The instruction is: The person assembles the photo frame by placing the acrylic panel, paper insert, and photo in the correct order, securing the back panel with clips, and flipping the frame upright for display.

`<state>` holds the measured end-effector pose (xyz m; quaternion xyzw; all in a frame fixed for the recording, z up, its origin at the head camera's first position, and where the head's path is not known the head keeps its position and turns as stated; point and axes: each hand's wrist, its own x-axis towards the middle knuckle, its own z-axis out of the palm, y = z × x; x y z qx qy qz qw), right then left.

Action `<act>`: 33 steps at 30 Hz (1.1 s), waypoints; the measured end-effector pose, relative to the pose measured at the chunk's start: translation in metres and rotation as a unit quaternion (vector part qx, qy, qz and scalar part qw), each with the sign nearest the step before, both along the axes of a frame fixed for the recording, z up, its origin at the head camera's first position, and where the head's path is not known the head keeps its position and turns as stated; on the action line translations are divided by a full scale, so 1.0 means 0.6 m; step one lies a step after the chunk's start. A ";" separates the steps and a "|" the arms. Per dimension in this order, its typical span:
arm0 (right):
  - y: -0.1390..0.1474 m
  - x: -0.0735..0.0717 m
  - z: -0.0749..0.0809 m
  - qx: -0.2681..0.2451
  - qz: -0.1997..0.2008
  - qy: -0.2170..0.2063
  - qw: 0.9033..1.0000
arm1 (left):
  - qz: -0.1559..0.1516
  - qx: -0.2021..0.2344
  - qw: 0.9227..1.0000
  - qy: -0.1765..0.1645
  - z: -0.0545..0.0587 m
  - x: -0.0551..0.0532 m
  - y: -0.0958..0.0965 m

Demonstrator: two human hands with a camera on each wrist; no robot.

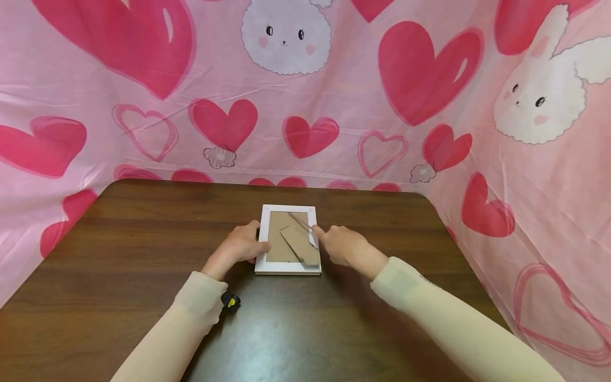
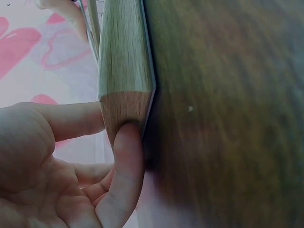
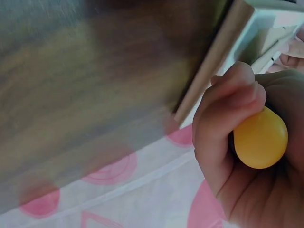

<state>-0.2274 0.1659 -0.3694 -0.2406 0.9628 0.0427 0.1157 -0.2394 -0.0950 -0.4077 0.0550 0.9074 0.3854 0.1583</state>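
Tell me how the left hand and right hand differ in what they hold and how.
The left hand grips the white-bordered frame by its edge; the right hand holds a yellow-ended handle. The left hand's thumb rests on the frame's border, while the right hand's fingers wrap round the handle. Both hands come out of cream sleeves.

Frame [image 1: 281, 268] in all three views

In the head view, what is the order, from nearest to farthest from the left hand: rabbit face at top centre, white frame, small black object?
1. White frame, gripped by left hand.
2. Black object, near left cuff.
3. Rabbit face, on back cloth.
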 end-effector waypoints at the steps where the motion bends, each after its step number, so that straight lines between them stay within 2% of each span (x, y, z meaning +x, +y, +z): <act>1: 0.000 0.000 -0.002 0.000 -0.002 -0.002 1.000 | -0.001 0.000 1.000 -0.001 0.000 0.000 0.000; 13: 0.009 0.004 -0.034 -0.020 -0.014 -0.002 1.000 | -0.001 0.004 1.000 -0.003 -0.001 0.003 0.000; 26: 0.004 0.005 -0.045 -0.034 -0.038 -0.028 0.998 | -0.006 0.010 1.000 0.003 0.003 0.005 0.000; 33: 0.002 0.009 -0.049 -0.038 -0.024 -0.004 0.999 | -0.006 0.002 1.000 0.001 0.003 0.003 0.000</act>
